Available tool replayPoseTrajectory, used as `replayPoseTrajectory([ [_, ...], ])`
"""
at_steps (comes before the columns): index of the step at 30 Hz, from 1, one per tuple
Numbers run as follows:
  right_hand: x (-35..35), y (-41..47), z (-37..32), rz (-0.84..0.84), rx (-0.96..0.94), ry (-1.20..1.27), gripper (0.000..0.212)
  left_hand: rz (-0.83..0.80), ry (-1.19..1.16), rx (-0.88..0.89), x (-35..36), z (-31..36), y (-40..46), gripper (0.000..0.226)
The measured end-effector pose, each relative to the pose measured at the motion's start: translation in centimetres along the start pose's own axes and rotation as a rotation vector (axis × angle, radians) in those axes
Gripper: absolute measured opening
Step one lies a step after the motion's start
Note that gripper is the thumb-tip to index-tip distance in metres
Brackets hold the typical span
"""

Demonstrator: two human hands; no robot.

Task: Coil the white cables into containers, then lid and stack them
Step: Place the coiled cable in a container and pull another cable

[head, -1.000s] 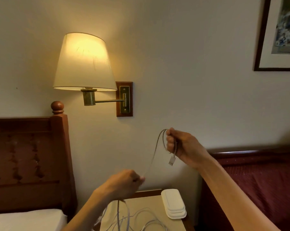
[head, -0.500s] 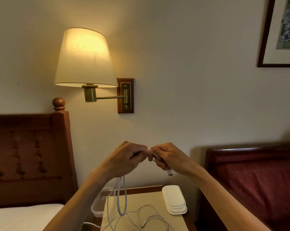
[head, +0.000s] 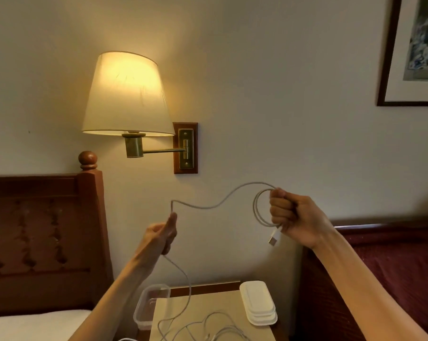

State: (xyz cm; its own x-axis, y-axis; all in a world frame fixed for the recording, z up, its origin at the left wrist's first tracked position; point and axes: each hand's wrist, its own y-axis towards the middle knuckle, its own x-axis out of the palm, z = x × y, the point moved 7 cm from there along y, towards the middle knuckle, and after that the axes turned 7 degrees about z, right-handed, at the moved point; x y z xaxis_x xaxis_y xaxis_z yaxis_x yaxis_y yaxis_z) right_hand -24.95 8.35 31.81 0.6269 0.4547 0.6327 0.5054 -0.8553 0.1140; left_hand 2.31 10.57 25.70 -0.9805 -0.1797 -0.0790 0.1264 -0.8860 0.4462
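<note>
Right hand (head: 294,217) grips the coiled white cable (head: 261,207); its slack runs leftward to the pinching left hand (head: 162,233).

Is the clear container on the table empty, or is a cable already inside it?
It looks empty. The clear container has no lid and shows no coil inside; its lower part is cut off by the paper, so not fully certain.

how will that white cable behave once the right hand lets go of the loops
Probably floppy: the white cable sags in a wave between the left hand and right hand. Its loops would likely spring open, since only gripping fingers keep them round. Seemingly light, as it hangs from a pinch.
</note>
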Motion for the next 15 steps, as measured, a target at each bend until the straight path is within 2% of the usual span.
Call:
replayPoseTrajectory([
  [2, -0.4, 0.0, -0.5, 0.031, -0.025, 0.006, 0.028, 0.037, 0.192, -0.145, -0.1, -2.9, -0.1, 0.057],
  [4, -0.3, 0.1, -0.6, 0.014, -0.038, 0.024, 0.031, -0.058, 0.545, -0.202, 0.7, -5.3, -0.3, 0.05],
  [6, 0.0, 0.2, -0.7, 0.01, -0.063, 0.014, 0.031, -0.159, 0.8, -0.186, 1.7, -7.0, -0.8, 0.039],
  [9, 0.1, 0.3, -1.1, 0.094, -0.139, -0.056, 0.027, -0.256, 0.962, -0.122, 3.1, -6.8, -1.7, 0.012],
  [11, 0.0, 0.5, -1.2, 0.142, -0.182, -0.116, 0.026, -0.431, 1.093, -0.07, 5.0, -5.1, -2.6, 0.016],
  [13, 0.1, 0.6, -1.1, 0.187, -0.237, -0.278, 0.026, -0.643, 1.15, -0.026, 7.0, -3.3, -3.6, 0.016],
  [15, 0.4, 0.9, -0.6, 0.243, -0.303, -0.506, 0.027, -0.734, 1.122, 0.045, 8.4, -0.7, -4.3, 0.026],
])
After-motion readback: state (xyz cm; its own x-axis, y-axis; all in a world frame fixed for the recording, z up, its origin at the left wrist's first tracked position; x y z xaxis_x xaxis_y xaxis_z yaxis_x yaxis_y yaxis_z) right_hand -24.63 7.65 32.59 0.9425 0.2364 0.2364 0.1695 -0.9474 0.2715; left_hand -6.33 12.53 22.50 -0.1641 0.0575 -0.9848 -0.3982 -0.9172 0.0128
